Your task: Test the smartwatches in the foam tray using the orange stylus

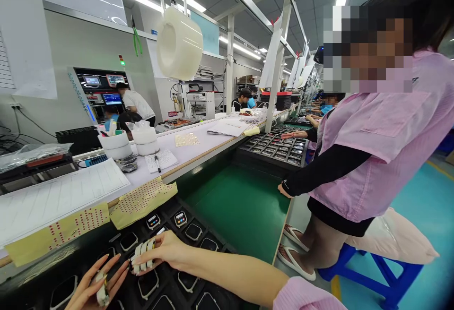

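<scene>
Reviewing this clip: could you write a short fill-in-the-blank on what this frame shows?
1. The person's left hand holds a white piece between its ____.
2. The person's right hand is over a tray whose colour is ____.
3. The standing co-worker wears white ____ on their feet.
4. The stool behind that co-worker is ____.

Missing words: fingers; black; sandals; blue.

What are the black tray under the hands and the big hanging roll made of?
The tray looks like matte black moulded plastic, its recesses formed in one piece, though foam is possible. The roll seems clear plastic film: glossy, milky where layers stack.
</scene>
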Action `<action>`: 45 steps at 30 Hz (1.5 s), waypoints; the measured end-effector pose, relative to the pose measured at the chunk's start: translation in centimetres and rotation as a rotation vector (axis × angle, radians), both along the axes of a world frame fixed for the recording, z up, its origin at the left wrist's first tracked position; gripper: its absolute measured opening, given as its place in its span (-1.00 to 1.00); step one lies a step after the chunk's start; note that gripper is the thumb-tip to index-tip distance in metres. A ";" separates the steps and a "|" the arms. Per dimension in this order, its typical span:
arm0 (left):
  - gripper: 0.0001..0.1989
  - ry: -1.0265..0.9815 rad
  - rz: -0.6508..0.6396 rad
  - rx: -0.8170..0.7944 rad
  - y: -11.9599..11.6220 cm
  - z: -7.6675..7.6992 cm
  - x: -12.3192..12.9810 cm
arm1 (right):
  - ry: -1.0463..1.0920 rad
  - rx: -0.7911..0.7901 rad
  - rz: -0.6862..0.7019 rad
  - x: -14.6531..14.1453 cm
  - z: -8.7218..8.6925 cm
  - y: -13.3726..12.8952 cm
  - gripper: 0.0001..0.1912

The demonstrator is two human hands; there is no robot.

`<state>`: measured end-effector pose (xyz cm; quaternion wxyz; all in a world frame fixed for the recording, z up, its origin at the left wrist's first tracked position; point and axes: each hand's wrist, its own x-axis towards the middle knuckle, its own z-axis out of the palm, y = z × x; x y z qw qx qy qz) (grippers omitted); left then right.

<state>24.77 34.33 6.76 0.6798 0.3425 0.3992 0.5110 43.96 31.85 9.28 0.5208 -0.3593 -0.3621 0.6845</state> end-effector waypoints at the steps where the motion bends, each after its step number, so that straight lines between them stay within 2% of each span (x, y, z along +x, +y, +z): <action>1: -0.51 0.003 0.009 0.011 -0.2 0.5 0.0 | -0.022 0.003 -0.006 -0.1 0.0 -0.1 -0.48; 5: -0.53 0.053 0.037 0.071 -1.5 2.7 -0.9 | -0.092 0.061 -0.014 -0.6 -0.1 -0.4 -0.54; 9: -0.55 0.273 0.099 0.234 -2.9 3.8 -4.0 | -0.139 0.131 0.010 -1.6 -0.9 -0.2 -0.57; 13: -0.53 0.644 0.166 0.345 -4.6 3.4 -8.3 | -0.177 0.170 0.084 -3.7 -1.3 0.2 -0.60; 18: -0.54 0.780 0.241 0.374 -6.3 1.9 -11.5 | -0.224 0.151 0.168 -7.7 -0.8 0.1 -0.63; 23: -0.55 0.857 0.269 0.405 -6.4 0.4 -12.3 | -0.235 0.147 0.231 -11.6 -0.1 -0.4 -0.63; 28: -0.54 0.918 0.284 0.440 -5.7 -0.8 -12.7 | -0.222 0.139 0.260 -13.7 0.0 -0.7 -0.60; 34: -0.54 0.947 0.294 0.482 -5.7 -1.6 -12.9 | -0.219 0.137 0.272 -14.6 -0.3 -0.6 -0.58; 45: -0.55 0.979 0.282 0.501 -5.7 -1.9 -13.0 | -0.183 0.118 0.331 -14.8 -1.3 -0.2 -0.54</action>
